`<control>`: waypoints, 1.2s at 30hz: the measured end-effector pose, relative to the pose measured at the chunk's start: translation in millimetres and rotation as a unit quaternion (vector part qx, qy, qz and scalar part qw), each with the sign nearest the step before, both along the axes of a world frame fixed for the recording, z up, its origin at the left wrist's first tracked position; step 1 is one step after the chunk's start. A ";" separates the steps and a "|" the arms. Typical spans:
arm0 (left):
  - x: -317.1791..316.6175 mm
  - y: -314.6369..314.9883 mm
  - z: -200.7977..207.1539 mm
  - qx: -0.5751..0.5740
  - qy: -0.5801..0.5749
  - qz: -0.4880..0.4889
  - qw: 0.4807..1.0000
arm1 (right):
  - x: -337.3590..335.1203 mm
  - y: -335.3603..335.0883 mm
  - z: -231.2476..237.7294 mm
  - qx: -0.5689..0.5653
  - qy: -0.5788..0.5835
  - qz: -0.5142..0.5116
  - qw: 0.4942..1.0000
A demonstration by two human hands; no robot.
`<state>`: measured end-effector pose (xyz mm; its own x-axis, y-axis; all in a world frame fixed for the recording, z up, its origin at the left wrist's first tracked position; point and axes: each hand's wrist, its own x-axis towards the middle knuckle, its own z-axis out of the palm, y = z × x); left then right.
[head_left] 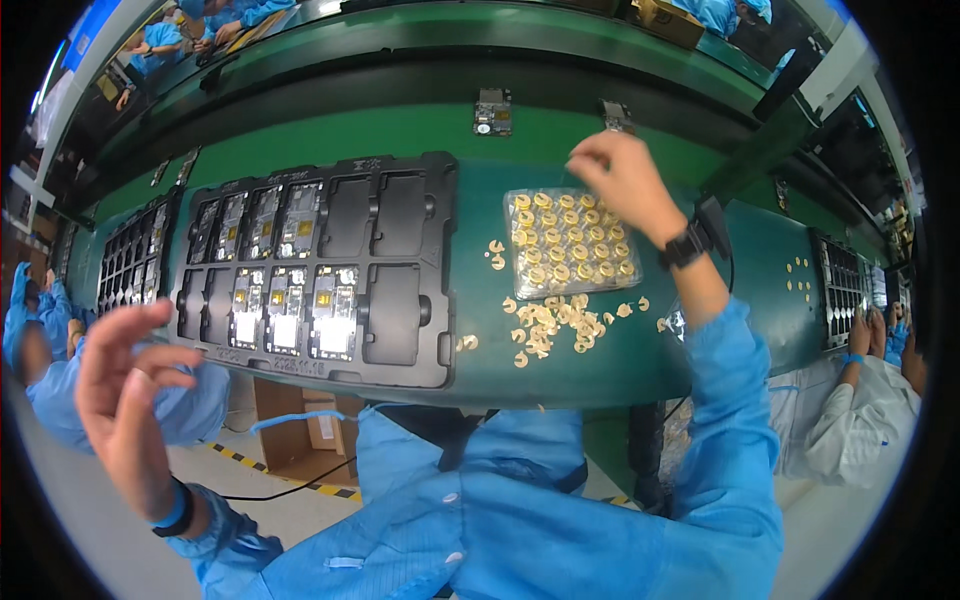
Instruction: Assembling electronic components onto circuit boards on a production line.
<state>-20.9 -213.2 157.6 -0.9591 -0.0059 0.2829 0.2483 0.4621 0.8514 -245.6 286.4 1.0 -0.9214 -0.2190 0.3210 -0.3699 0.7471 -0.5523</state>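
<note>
My right hand (625, 175) is raised over the far right corner of a clear plastic tray (575, 291), its thumb and fingers pinched together; whatever they may hold is too small to see. Rows of small round gold-coloured pieces (575, 237) fill that tray. A loose heap of flat, pale gold discs (548, 325) lies just in front of it. My left hand (130, 390) hovers at the left, near the front left corner of a black moulded tray (440, 270), with fingers apart and nothing in it. Several circuit boards (335, 310) sit in the black tray's pockets; other pockets are bare.
Along the green conveyor (400, 125) behind the table lie a circuit board (493, 112) and another board (617, 115). Further black trays of boards stand at the far left (137, 255) and far right (840, 285). Other people in blue work on both sides. A dark post (765, 150) rises at right.
</note>
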 end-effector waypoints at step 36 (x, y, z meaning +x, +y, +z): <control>-210.2 236.6 -177.3 0.464 -0.158 -0.261 0.832 | 60.9 -101.9 -11.0 -0.256 0.170 -0.005 0.952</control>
